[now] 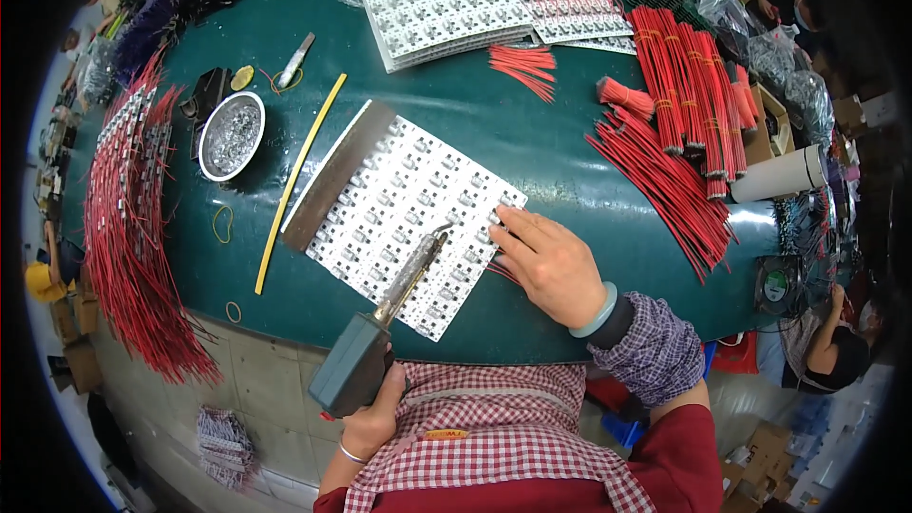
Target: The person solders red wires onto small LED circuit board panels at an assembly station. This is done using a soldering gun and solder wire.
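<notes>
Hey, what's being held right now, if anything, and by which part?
The left grip holds the dark green soldering gun by its handle. The right grip touches the white circuit board at one edge; whether it's pinched can't be told.

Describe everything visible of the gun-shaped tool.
The gun-shaped tool has a boxy, dark grey-green body, apparently plastic, and a long metal barrel with a thin, brassy tube alongside. Its slim tip is bent. The left hand grips it, hiding most of the handle. It slants toward the upper right, its front over the white board; whether the tip touches is unclear.
</notes>
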The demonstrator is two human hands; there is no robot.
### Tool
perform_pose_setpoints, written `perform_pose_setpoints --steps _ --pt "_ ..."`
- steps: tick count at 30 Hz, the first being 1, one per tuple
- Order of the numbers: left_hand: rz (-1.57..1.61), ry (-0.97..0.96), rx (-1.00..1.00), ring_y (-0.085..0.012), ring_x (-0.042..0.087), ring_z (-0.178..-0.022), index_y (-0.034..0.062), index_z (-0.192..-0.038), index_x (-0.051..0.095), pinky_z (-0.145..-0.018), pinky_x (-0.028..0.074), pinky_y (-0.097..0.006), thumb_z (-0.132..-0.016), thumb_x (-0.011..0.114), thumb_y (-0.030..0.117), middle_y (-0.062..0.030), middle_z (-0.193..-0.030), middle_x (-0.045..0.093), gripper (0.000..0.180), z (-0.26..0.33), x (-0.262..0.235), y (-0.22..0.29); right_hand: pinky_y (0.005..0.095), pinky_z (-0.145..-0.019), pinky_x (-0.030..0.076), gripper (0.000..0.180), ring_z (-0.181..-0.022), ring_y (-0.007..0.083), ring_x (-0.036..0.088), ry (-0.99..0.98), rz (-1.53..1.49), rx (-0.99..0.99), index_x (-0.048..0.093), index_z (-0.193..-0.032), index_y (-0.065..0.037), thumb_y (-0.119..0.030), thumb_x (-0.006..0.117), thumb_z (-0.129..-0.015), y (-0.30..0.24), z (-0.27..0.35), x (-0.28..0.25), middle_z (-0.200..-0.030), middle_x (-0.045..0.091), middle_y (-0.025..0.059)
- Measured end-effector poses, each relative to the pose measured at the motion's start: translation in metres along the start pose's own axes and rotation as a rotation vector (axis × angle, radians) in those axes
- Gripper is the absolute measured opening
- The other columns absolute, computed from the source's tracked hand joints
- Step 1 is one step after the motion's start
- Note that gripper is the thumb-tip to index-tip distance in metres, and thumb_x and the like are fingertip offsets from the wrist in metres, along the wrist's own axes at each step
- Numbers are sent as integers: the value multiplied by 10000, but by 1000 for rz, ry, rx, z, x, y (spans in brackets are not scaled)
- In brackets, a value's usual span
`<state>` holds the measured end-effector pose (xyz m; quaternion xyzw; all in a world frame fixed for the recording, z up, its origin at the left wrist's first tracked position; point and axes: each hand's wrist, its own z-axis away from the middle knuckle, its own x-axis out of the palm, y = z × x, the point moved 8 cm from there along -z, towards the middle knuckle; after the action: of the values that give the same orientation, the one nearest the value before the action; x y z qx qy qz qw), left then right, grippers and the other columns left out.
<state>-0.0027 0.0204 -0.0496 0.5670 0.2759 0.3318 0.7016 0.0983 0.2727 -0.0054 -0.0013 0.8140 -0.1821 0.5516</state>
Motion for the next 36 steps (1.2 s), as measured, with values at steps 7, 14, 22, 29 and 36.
perform_pose_setpoints --steps 7,14,22,29,36 --pt "-33 36 18 -147 596 -839 -52 -1248 602 -706 480 -293 -887 673 -34 -121 -1098 660 368 -8 -3 -3 425 -797 498 139 -922 337 609 166 -34 99 678 -1002 -20 -77 673 -876 96 -77 -22 -940 627 150" --pt "82 136 -57 -152 635 -968 -39 -1252 619 -803 534 -302 -875 711 -21 -113 -1170 666 389 -10 -12 -2 437 -814 462 176 -945 352 548 151 89 243 563 -966 -26 -108 693 -879 176 -131 31 -968 556 157" --pt "33 159 95 -127 567 -645 -41 -1290 552 -526 451 -298 -858 658 -104 -163 -1183 645 449 -21 -23 -2 459 -795 448 140 -919 368 527 80 248 105 502 -929 -17 -26 631 -875 170 -143 42 -944 520 175" --pt "57 92 -81 -167 644 -986 -42 -1236 629 -845 528 -305 -874 728 2 -112 -1152 677 378 -22 -12 -12 459 -802 500 158 -893 360 576 13 318 51 502 -910 4 40 589 -783 158 -138 41 -949 554 183" --pt "97 112 -69 -162 655 -958 -48 -1177 663 -825 536 -298 -863 728 -12 -107 -1101 695 323 -13 -8 -7 462 -807 519 135 -928 383 604 -119 294 108 508 -945 21 27 565 -822 158 -142 49 -956 574 219"
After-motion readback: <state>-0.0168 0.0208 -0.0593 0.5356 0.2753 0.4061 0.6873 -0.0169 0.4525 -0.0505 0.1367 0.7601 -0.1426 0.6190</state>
